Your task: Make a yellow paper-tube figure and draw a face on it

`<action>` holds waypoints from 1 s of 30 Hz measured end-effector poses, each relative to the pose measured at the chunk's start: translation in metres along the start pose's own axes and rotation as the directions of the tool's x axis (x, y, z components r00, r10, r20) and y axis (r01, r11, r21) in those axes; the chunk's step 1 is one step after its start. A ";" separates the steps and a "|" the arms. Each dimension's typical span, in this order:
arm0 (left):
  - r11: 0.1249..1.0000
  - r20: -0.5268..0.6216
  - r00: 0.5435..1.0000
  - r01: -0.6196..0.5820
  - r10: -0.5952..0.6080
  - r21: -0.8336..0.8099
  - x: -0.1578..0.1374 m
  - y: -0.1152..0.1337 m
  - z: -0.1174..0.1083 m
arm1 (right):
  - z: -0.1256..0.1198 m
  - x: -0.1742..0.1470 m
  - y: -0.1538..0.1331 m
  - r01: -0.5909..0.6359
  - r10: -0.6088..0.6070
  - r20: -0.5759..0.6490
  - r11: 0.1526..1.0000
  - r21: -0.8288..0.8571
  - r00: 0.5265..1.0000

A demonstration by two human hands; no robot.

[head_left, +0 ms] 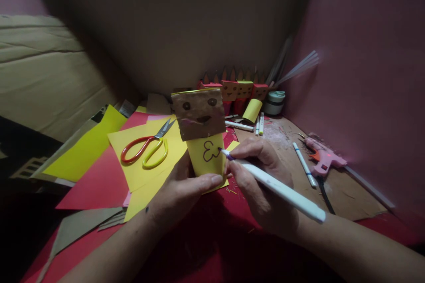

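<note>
My left hand (189, 185) is wrapped round the yellow lower part of a paper puppet (202, 154), thumb across its front. The puppet's square brown cardboard head (199, 119) bears two drawn eyes and a dark mouth. On its yellow body is a dark, lobed outline like part of a flower. Pinched in my right hand (259, 181) is a white marker (282, 190), its purple tip at the right side of that outline. Whether the tip touches the paper is hard to tell. Scissors (149, 146) with red and yellow handles lie to the left on yellow paper (137, 179).
Behind stand several similar cardboard-faced figures (244, 90) beside a lidded jar (275, 102) and a yellow paper roll (253, 110). At right, a pink glue gun (325, 154) and another marker (303, 163) lie on cardboard. Red paper (96, 181) and a cardboard piece (84, 225) are at left.
</note>
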State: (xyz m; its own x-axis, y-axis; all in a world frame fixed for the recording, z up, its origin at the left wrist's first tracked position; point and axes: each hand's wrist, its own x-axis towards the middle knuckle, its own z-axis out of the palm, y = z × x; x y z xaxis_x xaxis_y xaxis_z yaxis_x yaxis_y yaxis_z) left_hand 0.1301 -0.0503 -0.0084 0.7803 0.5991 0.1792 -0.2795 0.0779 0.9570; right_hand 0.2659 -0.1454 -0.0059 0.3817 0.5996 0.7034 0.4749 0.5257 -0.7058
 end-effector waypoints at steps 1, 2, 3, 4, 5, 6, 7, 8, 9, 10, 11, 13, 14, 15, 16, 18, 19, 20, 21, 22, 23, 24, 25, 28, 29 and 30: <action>1.000 -0.004 1.000 0.004 -0.004 -0.002 0.000 0.000 0.000 | 0.000 0.000 0.000 0.005 -0.005 0.004 1.000 0.004 1.000; 1.000 -0.010 1.000 0.006 -0.006 -0.007 0.000 0.000 0.000 | 0.000 0.000 0.001 0.007 -0.007 0.011 1.000 0.009 1.000; 1.000 -0.014 1.000 0.010 -0.010 -0.011 0.000 0.000 0.000 | 0.000 0.000 0.001 0.012 -0.013 0.017 1.000 0.016 1.000; 1.000 -0.012 1.000 0.012 -0.012 -0.012 0.000 0.000 0.000 | 0.000 0.000 0.001 0.023 -0.023 0.024 0.999 0.024 0.999; 1.000 -0.011 1.000 0.012 -0.012 -0.011 0.000 0.001 0.000 | 0.000 0.000 0.002 0.036 -0.037 0.033 0.999 0.033 0.999; 1.000 -0.015 1.000 0.016 -0.016 -0.008 0.000 0.001 0.000 | 0.001 0.000 0.002 0.053 -0.055 0.041 0.998 0.042 0.998; 1.000 -0.022 0.999 0.025 -0.025 -0.003 0.000 0.001 0.000 | 0.001 0.001 0.002 0.069 -0.072 0.050 0.996 0.049 0.996; 1.000 -0.031 0.999 0.032 -0.031 0.000 0.000 0.001 0.000 | 0.001 0.001 0.002 0.083 -0.086 0.057 0.995 0.055 0.995; 0.999 -0.041 0.999 0.036 -0.036 -0.001 0.000 0.001 0.000 | 0.001 0.002 0.002 0.094 -0.097 0.063 0.994 0.056 0.993; 0.999 -0.050 0.998 0.040 -0.041 -0.005 0.000 0.001 0.000 | 0.001 0.002 0.002 0.099 -0.102 0.070 0.994 0.055 0.992; 0.999 -0.057 0.998 0.041 -0.041 -0.009 0.000 0.001 0.000 | 0.000 0.002 0.002 0.102 -0.106 0.072 0.993 0.057 0.992; 0.999 -0.063 0.997 0.035 -0.036 -0.017 -0.001 0.000 0.001 | 0.000 0.002 0.003 0.102 -0.106 0.076 0.993 0.066 0.991; 0.999 -0.070 0.997 0.034 -0.036 -0.019 -0.001 0.000 0.001 | -0.001 0.002 0.003 0.103 -0.108 0.077 0.992 0.073 0.991; 0.999 -0.076 0.996 0.033 -0.034 -0.023 -0.001 0.000 0.001 | -0.001 0.001 0.003 0.103 -0.109 0.078 0.991 0.081 0.991; 0.999 -0.080 0.996 0.029 -0.031 -0.028 -0.001 0.000 0.001 | -0.001 0.001 0.003 0.104 -0.111 0.080 0.991 0.088 0.991; 0.999 -0.073 0.997 0.024 -0.027 -0.039 -0.001 -0.001 0.001 | -0.002 0.000 0.004 0.099 -0.107 0.084 0.991 0.091 0.991; 0.999 -0.067 0.997 0.021 -0.024 -0.042 -0.001 -0.001 0.000 | -0.002 -0.001 0.004 0.090 -0.098 0.084 0.992 0.089 0.992; 0.999 -0.060 0.998 0.021 -0.023 -0.044 -0.001 -0.001 0.000 | -0.002 -0.001 0.004 0.082 -0.090 0.084 0.993 0.086 0.992; 0.999 -0.053 0.998 0.022 -0.024 -0.045 0.000 -0.002 0.000 | -0.002 -0.001 0.003 0.077 -0.084 0.084 0.994 0.082 0.993; 0.999 -0.047 0.999 0.021 -0.023 -0.044 0.000 -0.002 0.000 | -0.002 -0.001 0.003 0.073 -0.079 0.084 0.994 0.078 0.993; 0.999 -0.043 0.999 0.018 -0.020 -0.046 0.000 -0.002 0.000 | -0.002 -0.001 0.002 0.072 -0.077 0.081 0.995 0.072 0.994; 0.999 -0.041 0.999 0.016 -0.018 -0.048 0.000 -0.002 -0.001 | -0.002 -0.001 0.002 0.073 -0.078 0.074 0.995 0.064 0.994; 0.999 -0.035 0.999 0.015 -0.017 -0.049 0.001 -0.002 -0.001 | -0.001 0.000 0.001 0.073 -0.076 0.064 0.996 0.054 0.995; 0.999 -0.018 1.000 0.008 -0.009 -0.041 0.001 -0.003 -0.001 | 0.000 0.000 0.001 0.058 -0.059 0.028 0.998 0.026 0.998; 0.999 -0.015 1.000 0.008 -0.009 -0.035 0.001 -0.003 -0.002 | 0.001 0.000 0.000 0.050 -0.050 0.020 0.999 0.023 0.999; 1.000 -0.015 1.000 0.009 -0.009 -0.029 0.001 -0.004 -0.002 | 0.001 0.000 0.000 0.038 -0.038 0.014 0.999 0.021 0.999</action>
State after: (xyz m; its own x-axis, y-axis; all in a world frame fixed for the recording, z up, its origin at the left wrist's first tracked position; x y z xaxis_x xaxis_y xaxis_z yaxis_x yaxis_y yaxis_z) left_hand 0.1306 -0.0481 -0.0121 0.7747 0.6100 0.1667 -0.2884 0.1062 0.9516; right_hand 0.2650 -0.1448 -0.0066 0.3521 0.5874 0.7287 0.4721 0.5607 -0.6802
